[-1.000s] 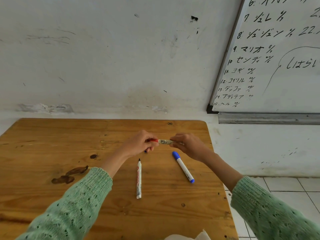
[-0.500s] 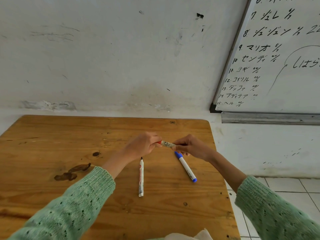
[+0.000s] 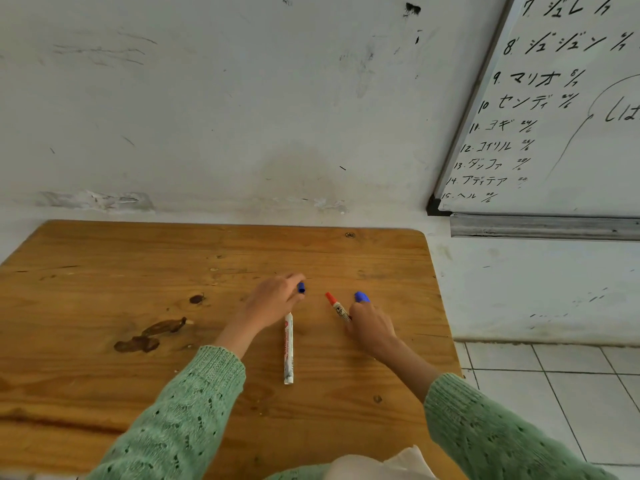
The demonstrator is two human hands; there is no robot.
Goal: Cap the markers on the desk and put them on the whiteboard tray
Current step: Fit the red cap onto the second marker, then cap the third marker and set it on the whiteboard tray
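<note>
Fingers of the left hand (image 3: 273, 301) are pinched on a blue cap (image 3: 301, 287), while the red-capped marker (image 3: 337, 306) is gripped by the right hand (image 3: 372, 327) near the desk (image 3: 104, 271)'s right edge.

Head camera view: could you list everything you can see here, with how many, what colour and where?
Desk: one, brown wood, against the wall.
Red-capped marker: one, white barrel, under the right fingers.
Blue-capped marker: one, mostly hidden by the right hand.
Uncapped marker: one, white, lying at desk centre.
Small blue piece: one, at the left fingers; possibly a cap.
Whiteboard: one, white with black writing, upper right.
Whiteboard tray: one, grey metal, below the board.
Floor tiles: white, right.
Left hand, right hand: two, green knit sleeves.
</note>
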